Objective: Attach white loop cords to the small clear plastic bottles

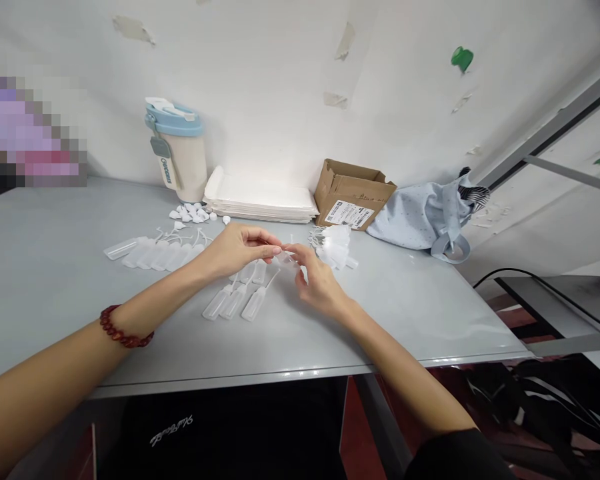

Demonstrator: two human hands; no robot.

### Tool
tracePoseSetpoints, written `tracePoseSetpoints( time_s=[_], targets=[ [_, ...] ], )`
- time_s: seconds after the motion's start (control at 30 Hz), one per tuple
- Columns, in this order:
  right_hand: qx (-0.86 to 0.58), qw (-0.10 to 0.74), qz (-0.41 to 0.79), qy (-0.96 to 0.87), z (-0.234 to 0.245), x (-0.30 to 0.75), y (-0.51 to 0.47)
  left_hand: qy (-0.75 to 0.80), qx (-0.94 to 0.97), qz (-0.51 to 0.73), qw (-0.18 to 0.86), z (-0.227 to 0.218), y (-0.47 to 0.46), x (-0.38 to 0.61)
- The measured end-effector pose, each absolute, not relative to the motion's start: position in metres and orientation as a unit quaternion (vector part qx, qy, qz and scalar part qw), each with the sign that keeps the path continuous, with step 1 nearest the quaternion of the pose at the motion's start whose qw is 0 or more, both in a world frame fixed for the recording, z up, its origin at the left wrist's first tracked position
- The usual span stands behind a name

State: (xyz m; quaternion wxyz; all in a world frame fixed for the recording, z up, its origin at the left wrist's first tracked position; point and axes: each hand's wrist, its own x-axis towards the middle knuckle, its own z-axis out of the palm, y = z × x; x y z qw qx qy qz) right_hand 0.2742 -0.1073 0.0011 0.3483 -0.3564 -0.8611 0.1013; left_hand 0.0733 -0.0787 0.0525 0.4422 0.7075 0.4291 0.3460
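Pinching clear tube (283,255) between hands (280,263)

The small clear piece (284,255) between the fingertips is too small to tell. A pixelated patch (30,130) hides the far left.

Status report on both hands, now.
Left hand and right hand pinch one small clear bottle between fingertips above grey table. Finished bottles lie beneath. Nothing in the way.
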Motion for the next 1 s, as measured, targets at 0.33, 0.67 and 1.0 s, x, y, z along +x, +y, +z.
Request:
tracePoseSetpoints(
  time_s=[0.33, 0.67, 1.0],
  targets=[
    [-0.36, 0.414, 0.263, -0.793, 0.013, 0.271, -0.114, 0.418, 0.663, 0.359, 0.506, 0.046, -0.077, 0.072],
    [-0.371, 0.418, 0.423, -0.713, 0.018, 0.271, -0.115, 0.417, 0.63, 0.373, 0.538, 0.043, -0.077, 0.073],
    [-0.4, 0.412, 0.376, -0.727, 0.015, 0.27, -0.112, 0.429, 0.636, 0.367, 0.526, 0.042, -0.077, 0.071]
  ],
)
